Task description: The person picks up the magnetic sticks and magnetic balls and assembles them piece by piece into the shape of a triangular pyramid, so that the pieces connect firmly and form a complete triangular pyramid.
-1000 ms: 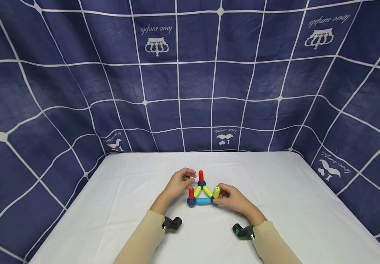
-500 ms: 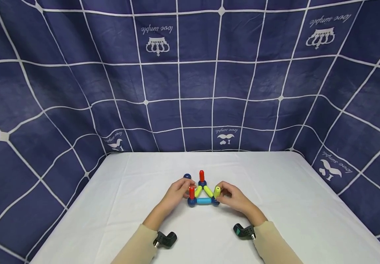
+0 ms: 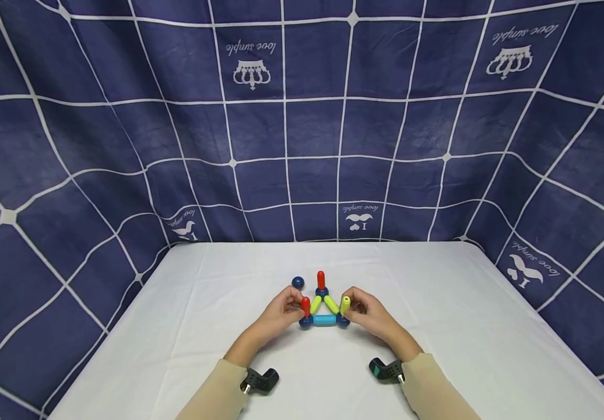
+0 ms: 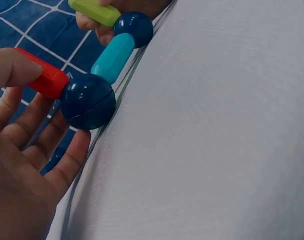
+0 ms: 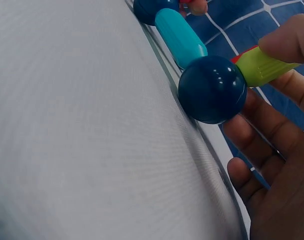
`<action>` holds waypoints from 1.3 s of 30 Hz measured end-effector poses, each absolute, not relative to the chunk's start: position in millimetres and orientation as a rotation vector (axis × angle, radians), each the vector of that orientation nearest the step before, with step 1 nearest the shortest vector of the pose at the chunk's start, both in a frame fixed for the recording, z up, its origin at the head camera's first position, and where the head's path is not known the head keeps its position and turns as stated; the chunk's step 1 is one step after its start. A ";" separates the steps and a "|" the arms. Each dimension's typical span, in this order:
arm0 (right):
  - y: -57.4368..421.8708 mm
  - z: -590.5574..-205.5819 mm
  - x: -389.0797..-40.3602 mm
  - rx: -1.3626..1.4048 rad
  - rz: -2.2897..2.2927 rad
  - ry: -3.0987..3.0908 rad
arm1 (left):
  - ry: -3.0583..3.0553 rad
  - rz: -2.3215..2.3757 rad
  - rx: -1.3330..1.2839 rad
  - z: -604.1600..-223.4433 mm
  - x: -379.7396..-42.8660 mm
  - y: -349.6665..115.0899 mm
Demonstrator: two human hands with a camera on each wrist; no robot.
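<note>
On the table a triangle of magnetic rods and dark blue balls lies flat: a light blue rod (image 3: pixel 325 319) in front and two yellow-green rods (image 3: pixel 332 304) behind. Upright rods stand on its corner balls. My left hand (image 3: pixel 281 312) pinches the red rod (image 4: pixel 51 80) above the left corner ball (image 4: pixel 88 101), thumb on one side and fingers on the other. With thumb and fingers, my right hand (image 3: pixel 369 312) grips the upright yellow-green rod (image 5: pixel 266 67) on the right corner ball (image 5: pixel 212 89). Another red rod (image 3: pixel 320 280) rises from the back ball (image 3: pixel 322 292).
A loose dark blue ball (image 3: pixel 298 283) lies behind my left hand, left of the back corner. White cloth covers the table (image 3: pixel 386 262), and a navy checked curtain (image 3: pixel 312 128) hangs behind it and along both sides.
My left hand has come forward from beside the loose ball, which now shows, and has taken hold of the left red rod. My right hand stays at its yellow-green rod.
</note>
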State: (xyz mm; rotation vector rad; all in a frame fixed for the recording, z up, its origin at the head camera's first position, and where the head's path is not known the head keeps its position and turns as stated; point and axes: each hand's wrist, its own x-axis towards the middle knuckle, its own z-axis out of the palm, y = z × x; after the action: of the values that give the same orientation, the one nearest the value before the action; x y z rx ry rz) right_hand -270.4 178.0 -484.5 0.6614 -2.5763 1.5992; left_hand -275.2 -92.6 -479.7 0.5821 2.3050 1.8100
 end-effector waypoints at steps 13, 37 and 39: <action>171.8 -488.3 -272.7 0.592 1.448 -2.615 | 2.398 1.808 0.639 -477.8 -273.2 -85.7; 162.3 -487.9 -271.7 0.493 1.392 -2.645 | 2.663 1.698 0.582 -481.2 -271.3 -73.7; 162.1 -488.1 -271.8 0.489 1.396 -2.640 | 2.649 1.700 0.572 -481.2 -271.6 -74.1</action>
State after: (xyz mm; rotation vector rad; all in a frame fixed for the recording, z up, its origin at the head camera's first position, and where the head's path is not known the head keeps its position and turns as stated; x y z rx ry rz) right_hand -271.8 162.1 -488.1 0.4888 -2.6399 1.3958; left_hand -271.6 -74.1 -481.2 0.5717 2.6495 1.6999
